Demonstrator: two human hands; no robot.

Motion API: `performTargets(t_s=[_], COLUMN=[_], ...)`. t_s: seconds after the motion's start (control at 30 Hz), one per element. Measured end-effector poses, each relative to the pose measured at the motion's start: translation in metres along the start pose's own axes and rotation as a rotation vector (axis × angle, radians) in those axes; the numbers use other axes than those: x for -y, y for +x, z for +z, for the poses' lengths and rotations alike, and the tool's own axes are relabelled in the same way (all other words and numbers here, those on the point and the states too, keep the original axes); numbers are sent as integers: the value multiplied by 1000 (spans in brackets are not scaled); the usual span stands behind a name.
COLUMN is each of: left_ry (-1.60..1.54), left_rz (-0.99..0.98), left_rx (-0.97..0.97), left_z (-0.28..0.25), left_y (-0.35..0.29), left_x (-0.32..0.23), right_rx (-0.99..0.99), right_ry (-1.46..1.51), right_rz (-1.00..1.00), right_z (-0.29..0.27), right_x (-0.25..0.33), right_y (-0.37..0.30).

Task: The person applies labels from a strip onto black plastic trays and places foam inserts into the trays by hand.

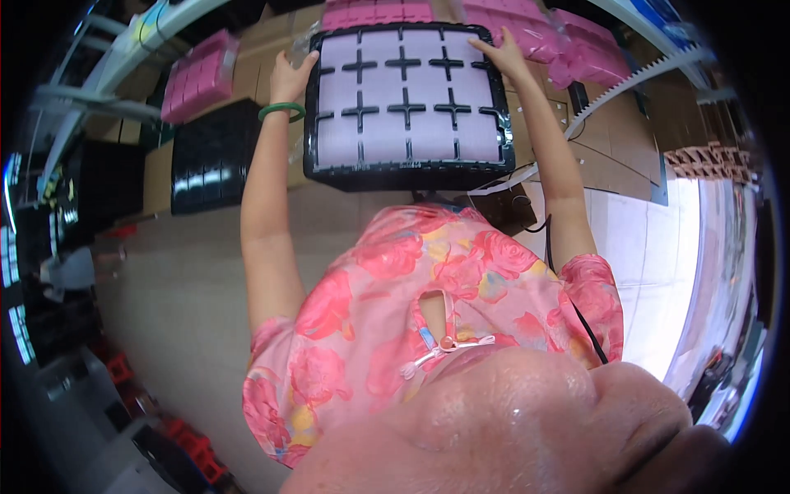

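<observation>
A deep black plastic tray stands in front of me, with pale lilac panels showing between black cross-shaped dividers. My left hand is at its far left side, thumb against the rim and fingers along the outer wall. At the far right corner is my right hand, its thumb over the rim and a finger stretched along the outside. Both hands grip the tray by its sides; some fingertips are hidden. A green bangle circles my left wrist.
Left of the tray sits another black tray. Pink trays lie at the far left, with more pink trays in clear wrap at the far right. Cardboard covers the work surface. A white toothed strip arches on the right.
</observation>
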State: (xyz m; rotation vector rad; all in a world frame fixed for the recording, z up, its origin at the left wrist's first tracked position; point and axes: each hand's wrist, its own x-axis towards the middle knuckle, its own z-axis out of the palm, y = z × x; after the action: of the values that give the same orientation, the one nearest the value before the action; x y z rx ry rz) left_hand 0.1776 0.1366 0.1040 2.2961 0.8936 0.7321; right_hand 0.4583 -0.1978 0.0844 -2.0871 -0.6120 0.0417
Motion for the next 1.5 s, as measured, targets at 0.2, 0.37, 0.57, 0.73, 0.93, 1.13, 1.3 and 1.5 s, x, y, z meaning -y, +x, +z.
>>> performTargets(t_s=[0.2,0.37,0.57,0.73,0.93,1.13,1.3,1.5], left_ry=[-412,-36,-6,-49,89,-392,-398,-444], left_rz=[-294,-308,-314,-155,-281,-252,-307,-360], left_rx=[479,429,538,623,599,502,499,507], left_z=[36,32,25,42,-12,-44,-53,-50], left_y=[34,48,68,60,32,-88,-150,-151], left_x=[6,-18,-38,-49,-30,-15,-10,-21], right_rx=[45,87,219,222,126,93,150,225], right_ry=[28,-154,-103,-139,-265,13,-345,-333], right_rz=[162,290,238,366,183,74,-85,-123], right_z=[20,26,-11,16,-30,-75,-52,-45], right_x=[-23,20,19,14,-6,49,7,24], right_y=[13,21,18,27,-4,-124,-176,-180])
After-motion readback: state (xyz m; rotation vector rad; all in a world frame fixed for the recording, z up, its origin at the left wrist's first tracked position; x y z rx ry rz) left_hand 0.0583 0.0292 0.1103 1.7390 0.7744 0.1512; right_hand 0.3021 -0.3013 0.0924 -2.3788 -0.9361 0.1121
